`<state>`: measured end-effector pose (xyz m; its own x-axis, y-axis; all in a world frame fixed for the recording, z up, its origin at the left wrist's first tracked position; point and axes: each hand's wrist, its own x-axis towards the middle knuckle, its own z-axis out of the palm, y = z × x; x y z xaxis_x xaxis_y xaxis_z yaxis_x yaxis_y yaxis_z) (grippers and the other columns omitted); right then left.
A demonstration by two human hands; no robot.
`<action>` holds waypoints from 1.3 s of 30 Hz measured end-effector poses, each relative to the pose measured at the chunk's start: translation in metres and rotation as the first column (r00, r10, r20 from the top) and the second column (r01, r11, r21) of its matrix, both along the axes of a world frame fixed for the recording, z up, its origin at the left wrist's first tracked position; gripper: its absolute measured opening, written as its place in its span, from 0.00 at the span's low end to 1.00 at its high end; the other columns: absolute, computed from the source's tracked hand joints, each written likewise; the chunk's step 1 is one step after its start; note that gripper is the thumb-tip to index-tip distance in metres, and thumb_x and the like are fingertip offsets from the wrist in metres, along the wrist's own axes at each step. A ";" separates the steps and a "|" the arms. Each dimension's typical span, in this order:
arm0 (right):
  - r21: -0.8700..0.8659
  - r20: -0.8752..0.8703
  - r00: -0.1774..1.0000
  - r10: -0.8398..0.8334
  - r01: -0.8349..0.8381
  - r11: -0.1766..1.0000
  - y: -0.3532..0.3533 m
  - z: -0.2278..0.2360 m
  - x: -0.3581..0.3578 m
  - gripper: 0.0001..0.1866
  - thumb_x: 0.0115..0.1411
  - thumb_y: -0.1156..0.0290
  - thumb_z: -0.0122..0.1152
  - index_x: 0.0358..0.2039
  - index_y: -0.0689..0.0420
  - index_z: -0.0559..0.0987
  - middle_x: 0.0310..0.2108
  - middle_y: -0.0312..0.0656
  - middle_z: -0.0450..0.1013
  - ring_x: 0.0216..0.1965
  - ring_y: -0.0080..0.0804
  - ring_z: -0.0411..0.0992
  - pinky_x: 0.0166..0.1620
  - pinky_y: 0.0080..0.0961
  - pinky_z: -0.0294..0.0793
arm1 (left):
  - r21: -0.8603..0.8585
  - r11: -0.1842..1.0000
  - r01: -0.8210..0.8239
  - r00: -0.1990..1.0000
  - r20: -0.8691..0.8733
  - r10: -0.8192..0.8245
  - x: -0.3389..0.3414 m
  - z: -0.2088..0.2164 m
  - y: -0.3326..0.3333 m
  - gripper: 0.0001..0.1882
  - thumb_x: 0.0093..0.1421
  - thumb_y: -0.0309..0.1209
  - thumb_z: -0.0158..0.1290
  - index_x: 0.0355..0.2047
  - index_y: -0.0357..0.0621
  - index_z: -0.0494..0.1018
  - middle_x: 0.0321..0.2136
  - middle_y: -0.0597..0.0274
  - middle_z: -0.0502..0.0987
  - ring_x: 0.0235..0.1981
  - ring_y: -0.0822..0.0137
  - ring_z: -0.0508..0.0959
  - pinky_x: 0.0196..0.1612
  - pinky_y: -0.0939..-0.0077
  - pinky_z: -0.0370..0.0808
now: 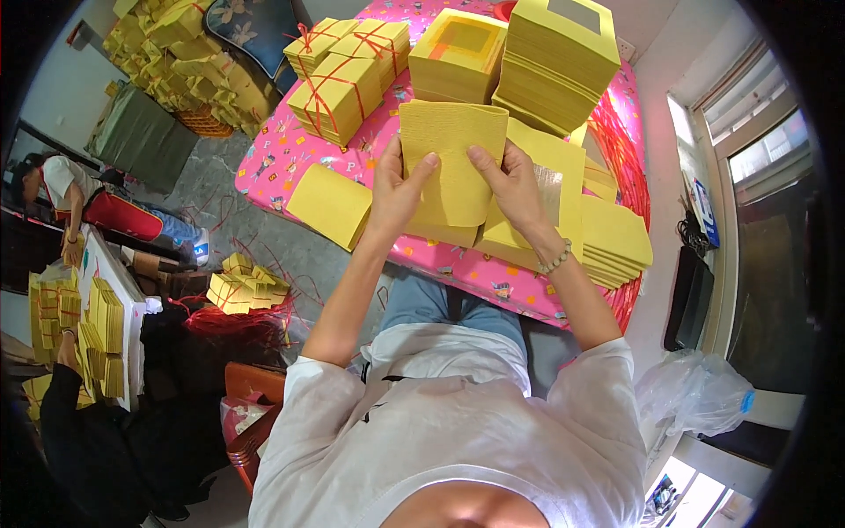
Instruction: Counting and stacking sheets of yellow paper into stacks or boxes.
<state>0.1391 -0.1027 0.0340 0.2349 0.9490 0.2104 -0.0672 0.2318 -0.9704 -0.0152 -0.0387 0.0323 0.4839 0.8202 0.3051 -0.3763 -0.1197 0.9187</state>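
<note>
A folded piece of rough yellow paper (453,198) is held upright between my two hands, above the near part of the table. My left hand (400,187) grips its left edge, thumb pressed on the face. At the right edge my right hand (513,183) does the same, a beaded bracelet on its wrist. Fingertips behind the paper are hidden. Beneath and to the right lie more yellow sheets (570,172), one with a silvery patch. A flat yellow stack (330,207) rests left of my left forearm. Several fanned yellow pieces (613,239) lie by my right wrist.
The pink patterned table (264,167) carries red-tied bundles (339,99) and tall yellow stacks (550,79) at the back. Red strings (635,180) hang along its right edge. Two people work at a white table (132,330) on the left. A plastic bag (695,387) is at right.
</note>
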 end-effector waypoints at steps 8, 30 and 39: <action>0.000 -0.021 0.997 -0.080 0.080 0.997 0.003 0.013 0.006 0.15 0.61 0.66 0.57 0.44 0.63 0.75 0.36 0.36 0.76 0.35 0.16 0.71 0.39 0.16 0.71 | 0.007 1.000 -0.017 0.999 -0.032 0.017 -0.001 0.001 -0.008 0.25 0.60 0.20 0.47 0.58 0.35 0.56 0.51 0.55 0.68 0.52 0.68 0.69 0.54 0.74 0.65; -0.302 0.177 0.984 0.024 0.031 0.953 -0.012 0.000 0.020 0.16 0.60 0.57 0.58 0.34 0.59 0.79 0.24 0.31 0.74 0.22 0.13 0.69 0.23 0.11 0.66 | -0.402 0.906 0.132 0.964 -0.160 -0.211 0.000 0.000 0.016 0.17 0.61 0.25 0.47 0.51 0.35 0.63 0.44 0.53 0.74 0.44 0.63 0.75 0.46 0.69 0.73; -0.398 0.238 0.961 0.143 -0.037 0.917 -0.028 0.005 0.016 0.21 0.59 0.53 0.58 0.33 0.61 0.79 0.24 0.34 0.75 0.24 0.17 0.72 0.24 0.15 0.72 | -0.318 0.947 0.050 0.980 -0.169 -0.108 0.004 -0.002 0.010 0.16 0.61 0.24 0.47 0.50 0.34 0.64 0.44 0.54 0.74 0.44 0.66 0.75 0.46 0.70 0.72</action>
<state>0.1546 -0.1309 0.0391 0.1324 0.9819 -0.1354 0.1936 -0.1596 -0.9680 -0.0114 -0.0284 0.0304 0.5743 0.8166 -0.0582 -0.1959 0.2061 0.9587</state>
